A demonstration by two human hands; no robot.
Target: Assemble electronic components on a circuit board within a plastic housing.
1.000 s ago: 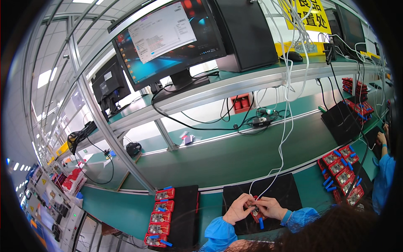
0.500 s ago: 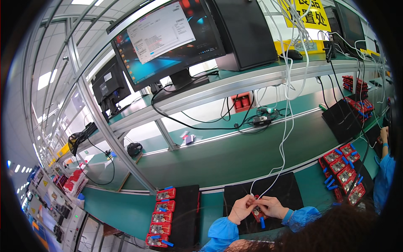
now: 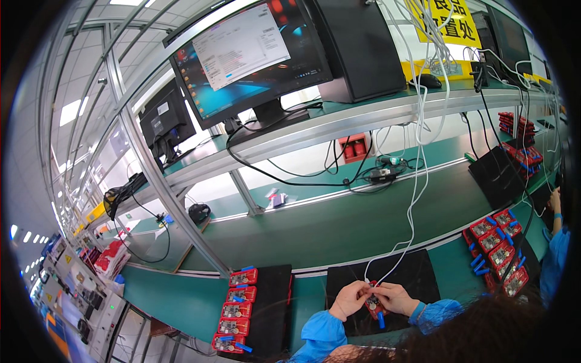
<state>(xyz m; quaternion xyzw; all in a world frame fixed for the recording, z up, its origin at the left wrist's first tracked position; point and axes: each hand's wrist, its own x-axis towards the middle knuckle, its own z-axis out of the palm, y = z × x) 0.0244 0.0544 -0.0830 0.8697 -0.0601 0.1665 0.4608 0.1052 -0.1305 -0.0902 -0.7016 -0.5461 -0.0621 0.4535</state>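
Note:
A red-cased circuit board [image 3: 374, 305] with a blue piece [image 3: 380, 320] at its near end lies on a black mat [image 3: 422, 273]. Over its far end, my left hand [image 3: 350, 300] pinches the end of a white cable [image 3: 367, 270]. Close beside it, my right hand [image 3: 394, 298] has its fingers closed on a second white cable end, against the board. Both fingertip groups nearly touch and cover the plugs, so I cannot tell how they sit in the board.
Several red-cased boards [image 3: 235, 310] line a black mat at left; more boards [image 3: 500, 255] stand at right, near another person's hand [image 3: 554, 199]. A metal shelf [image 3: 339, 128] above carries a monitor [image 3: 254, 57] and a black computer case [image 3: 363, 51]. White cables hang from the shelf.
The whole view has shifted slightly to the right and down. My hands stay at the board, with only a slight shift of the fingers over it.

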